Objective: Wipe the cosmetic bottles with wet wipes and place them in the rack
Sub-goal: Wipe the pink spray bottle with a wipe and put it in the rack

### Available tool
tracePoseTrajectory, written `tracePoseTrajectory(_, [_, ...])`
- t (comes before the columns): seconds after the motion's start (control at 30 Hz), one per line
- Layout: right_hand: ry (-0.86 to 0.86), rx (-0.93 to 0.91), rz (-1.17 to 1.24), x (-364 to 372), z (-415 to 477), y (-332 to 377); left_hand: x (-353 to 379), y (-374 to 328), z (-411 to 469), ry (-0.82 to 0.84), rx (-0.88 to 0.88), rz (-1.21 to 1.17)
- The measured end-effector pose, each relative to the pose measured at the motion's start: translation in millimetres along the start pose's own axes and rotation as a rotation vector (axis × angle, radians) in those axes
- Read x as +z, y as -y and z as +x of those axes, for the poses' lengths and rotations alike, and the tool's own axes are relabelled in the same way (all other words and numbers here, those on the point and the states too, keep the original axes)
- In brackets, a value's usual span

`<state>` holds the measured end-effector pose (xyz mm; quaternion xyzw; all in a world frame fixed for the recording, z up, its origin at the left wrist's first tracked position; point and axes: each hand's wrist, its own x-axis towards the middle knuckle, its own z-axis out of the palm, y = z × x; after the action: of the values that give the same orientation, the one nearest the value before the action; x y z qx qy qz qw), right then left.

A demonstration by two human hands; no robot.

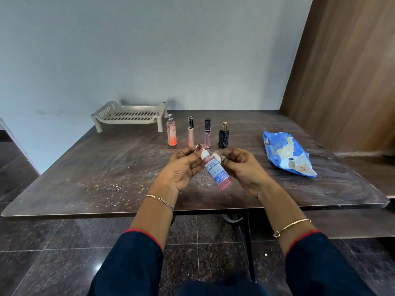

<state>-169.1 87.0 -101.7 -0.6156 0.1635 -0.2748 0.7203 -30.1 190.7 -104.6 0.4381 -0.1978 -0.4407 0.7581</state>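
My left hand (183, 167) pinches the white-capped top of a small pink bottle with a blue and white label (217, 171), tilted above the table. My right hand (241, 167) grips a crumpled white wet wipe (218, 157) against the bottle's neck. Behind my hands stand a pink spray bottle (171, 133), a slim peach tube with a silver cap (190, 131), a slim pink tube with a black cap (207, 133) and a small black bottle with a gold top (223, 136). The beige perforated rack (130, 115) stands at the back left with nothing in it.
A blue wet-wipe pack (286, 153) lies on the right of the dark brown table (106, 171). A wooden panel (346, 71) rises at the right, a pale wall behind. Dark tiled floor lies below the near table edge.
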Motion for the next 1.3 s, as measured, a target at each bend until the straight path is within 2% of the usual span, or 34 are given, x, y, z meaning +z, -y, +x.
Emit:
tracePoseTrajectory(0.13, [-0.015, 0.122, 0.270, 5, -4, -4, 5, -1, 0, 0.004, -0.004, -0.123])
tracePoseTrajectory(0.23, [-0.085, 0.191, 0.484, 11, -8, -9, 9, -3, 2, -0.068, -0.007, -0.228])
tracePoseTrajectory(0.4, [-0.153, 0.236, 0.654, 16, -13, -17, 9, -1, 10, -0.235, 0.030, -0.316])
tracePoseTrajectory(0.6, [-0.279, 0.242, 0.766, 21, -15, -18, 10, -1, 11, -0.321, 0.122, -0.343])
tracePoseTrajectory(0.7, [-0.381, 0.220, 0.720, 19, -13, -17, 13, -3, 11, -0.324, 0.208, -0.264])
tracePoseTrajectory(0.8, [-0.467, 0.173, 0.565, 21, -12, -13, 19, -6, 8, -0.302, 0.269, -0.158])
tracePoseTrajectory(0.9, [-0.505, 0.135, 0.430, 23, -11, -9, 24, -10, 5, -0.311, 0.324, -0.069])
tracePoseTrajectory(1.0, [-0.517, 0.129, 0.402, 23, -10, -8, 28, -13, 4, -0.303, 0.381, 0.013])
tracePoseTrajectory(1.3, [-0.633, -0.033, 0.307, 30, -13, -12, 30, -14, 3, -0.329, 0.389, 0.069])
